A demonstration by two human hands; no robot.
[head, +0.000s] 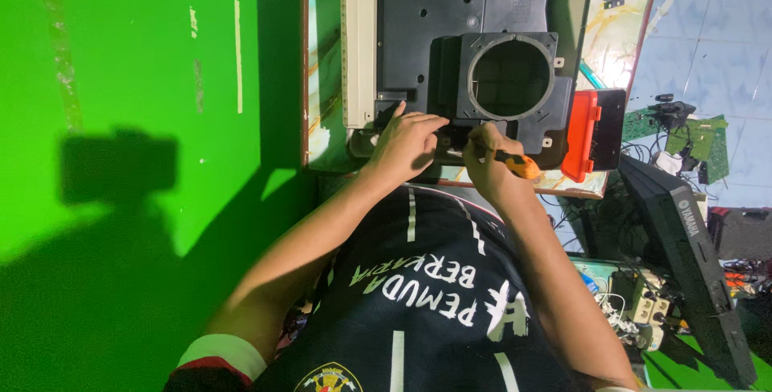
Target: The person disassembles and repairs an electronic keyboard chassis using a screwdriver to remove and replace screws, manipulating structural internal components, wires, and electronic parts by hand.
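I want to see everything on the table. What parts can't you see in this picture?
- Head view: the screwdriver tip, hidden behind the right hand.
- Head view: what the left hand fingers press on the dark casing, covered by the hand.
- Head view: the casing's far end, cut off by the top edge.
- Head view: inside the round opening, too dark.
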